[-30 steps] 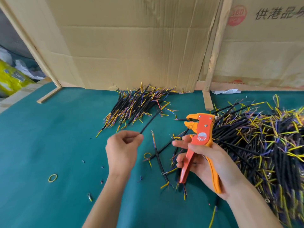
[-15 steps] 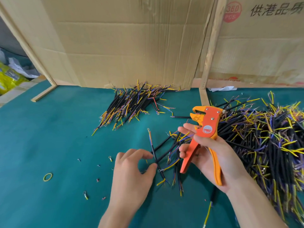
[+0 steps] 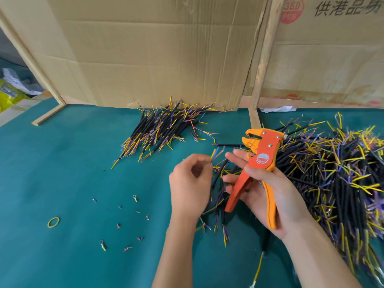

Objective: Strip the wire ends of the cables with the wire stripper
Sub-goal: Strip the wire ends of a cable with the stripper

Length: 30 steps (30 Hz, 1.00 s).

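My right hand (image 3: 268, 190) grips the orange wire stripper (image 3: 261, 156) upright, jaws pointing left at the top. My left hand (image 3: 190, 183) pinches a black cable, whose yellow, blue and bare wire ends (image 3: 215, 153) stick up above my fingers, just left of the stripper's jaws. A few loose cables (image 3: 218, 217) lie on the green mat under both hands. A big heap of black cables (image 3: 336, 179) with coloured ends spreads to the right. A smaller, neater pile of cables (image 3: 162, 129) lies at the back by the cardboard.
Cardboard sheets (image 3: 158, 50) and a wooden strut (image 3: 264, 59) wall off the back of the green mat (image 3: 62, 173). Small insulation scraps and ring terminals (image 3: 135, 198) and a yellow rubber band (image 3: 53, 222) lie at the left. Bags (image 3: 10, 94) sit beyond the left edge.
My left hand reached down to the loose cables, picked one up and raised it beside the stripper's jaws. The right hand kept the stripper nearly still.
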Each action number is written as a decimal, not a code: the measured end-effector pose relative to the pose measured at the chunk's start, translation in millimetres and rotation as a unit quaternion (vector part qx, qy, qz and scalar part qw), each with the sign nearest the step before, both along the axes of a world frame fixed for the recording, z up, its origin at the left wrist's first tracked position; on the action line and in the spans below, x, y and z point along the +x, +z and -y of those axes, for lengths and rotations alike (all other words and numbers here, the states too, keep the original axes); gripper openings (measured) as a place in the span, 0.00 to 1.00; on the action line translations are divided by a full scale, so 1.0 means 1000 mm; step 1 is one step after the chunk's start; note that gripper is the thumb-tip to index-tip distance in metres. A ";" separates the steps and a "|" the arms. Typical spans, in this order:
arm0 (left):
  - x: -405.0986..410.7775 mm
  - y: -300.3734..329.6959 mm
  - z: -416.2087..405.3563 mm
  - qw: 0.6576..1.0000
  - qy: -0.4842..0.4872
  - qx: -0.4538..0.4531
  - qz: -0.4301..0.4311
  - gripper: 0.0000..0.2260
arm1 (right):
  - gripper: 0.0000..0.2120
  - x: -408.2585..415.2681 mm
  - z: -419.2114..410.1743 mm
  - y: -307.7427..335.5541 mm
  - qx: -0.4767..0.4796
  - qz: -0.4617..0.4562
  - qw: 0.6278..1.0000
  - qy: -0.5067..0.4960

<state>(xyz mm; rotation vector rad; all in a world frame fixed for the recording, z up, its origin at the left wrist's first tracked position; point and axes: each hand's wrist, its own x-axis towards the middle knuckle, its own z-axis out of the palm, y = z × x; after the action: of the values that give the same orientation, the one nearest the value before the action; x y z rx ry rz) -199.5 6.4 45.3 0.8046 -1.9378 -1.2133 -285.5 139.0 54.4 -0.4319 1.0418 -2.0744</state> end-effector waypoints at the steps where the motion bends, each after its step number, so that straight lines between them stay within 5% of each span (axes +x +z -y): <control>1: -0.002 -0.001 0.003 0.999 0.015 0.037 -0.024 0.08 | 0.25 0.000 0.000 0.000 -0.001 0.006 1.000 0.006; 11: -0.005 -0.003 0.017 0.992 0.009 0.082 -0.092 0.06 | 0.24 0.007 0.004 0.001 0.056 0.020 0.996 0.070; 30: -0.005 -0.002 0.014 0.998 0.003 -0.030 -0.059 0.05 | 0.29 0.007 -0.003 -0.001 0.061 -0.020 0.985 0.157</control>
<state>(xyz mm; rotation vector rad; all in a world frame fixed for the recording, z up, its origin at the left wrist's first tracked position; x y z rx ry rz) -204.7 -7.7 43.2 0.6919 -1.8666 -1.1672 -278.7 142.3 53.4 -0.5406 1.0448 -1.7197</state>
